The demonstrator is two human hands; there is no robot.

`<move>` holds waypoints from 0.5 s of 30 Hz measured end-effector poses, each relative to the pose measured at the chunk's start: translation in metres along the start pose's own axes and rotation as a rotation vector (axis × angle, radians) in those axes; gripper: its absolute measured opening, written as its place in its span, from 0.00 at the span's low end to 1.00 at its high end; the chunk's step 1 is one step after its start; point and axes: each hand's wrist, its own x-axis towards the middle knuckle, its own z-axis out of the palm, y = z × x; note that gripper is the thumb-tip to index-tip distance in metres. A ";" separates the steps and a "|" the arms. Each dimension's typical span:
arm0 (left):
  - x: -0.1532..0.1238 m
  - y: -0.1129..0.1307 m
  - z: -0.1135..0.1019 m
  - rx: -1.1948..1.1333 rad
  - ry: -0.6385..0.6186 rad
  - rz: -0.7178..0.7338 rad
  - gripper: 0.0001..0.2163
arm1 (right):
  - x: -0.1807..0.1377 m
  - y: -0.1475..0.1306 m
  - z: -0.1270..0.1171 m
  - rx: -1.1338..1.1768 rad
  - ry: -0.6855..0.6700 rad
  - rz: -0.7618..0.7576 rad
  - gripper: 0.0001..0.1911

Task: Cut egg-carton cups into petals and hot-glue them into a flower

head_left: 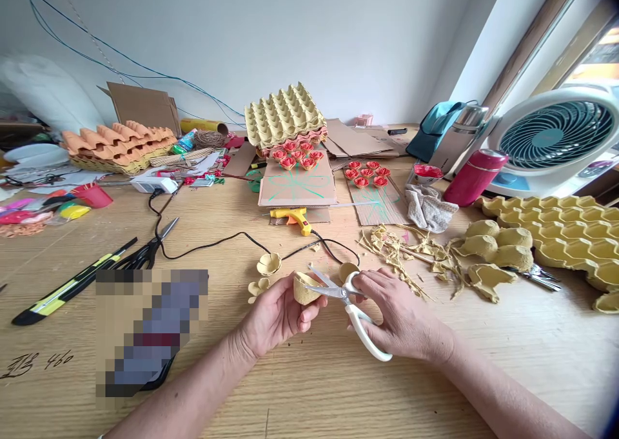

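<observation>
One carton cup (304, 291): pinched in the left grip (271, 316), above the bench (309, 394).
Scissors (344, 292): held in the right grip (405, 313), blades parted at the cup.
Petalled cup (269, 264): set on the bench beyond the left grip.
Red dish (427, 173): placed beside the pink flask (476, 178); contents cannot be told.

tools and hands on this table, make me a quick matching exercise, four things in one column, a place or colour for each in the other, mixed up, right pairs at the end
1. white-handled scissors
2. carton cup
3. glue gun
4. utility knife

A. yellow and orange
B. lying at the left, beside black-handled scissors
C. in the right hand, blades apart
D. held in the left hand

Pairs: 1-C, 2-D, 3-A, 4-B
</observation>
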 end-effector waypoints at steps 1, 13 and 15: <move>0.000 -0.001 0.001 0.017 -0.004 0.004 0.19 | 0.000 0.000 0.000 -0.010 -0.013 0.000 0.09; 0.000 -0.005 0.009 0.233 0.027 0.148 0.17 | -0.001 -0.002 -0.003 -0.089 -0.076 0.024 0.11; 0.000 -0.006 0.008 0.243 0.022 0.159 0.18 | -0.001 -0.002 -0.003 -0.105 -0.086 0.024 0.12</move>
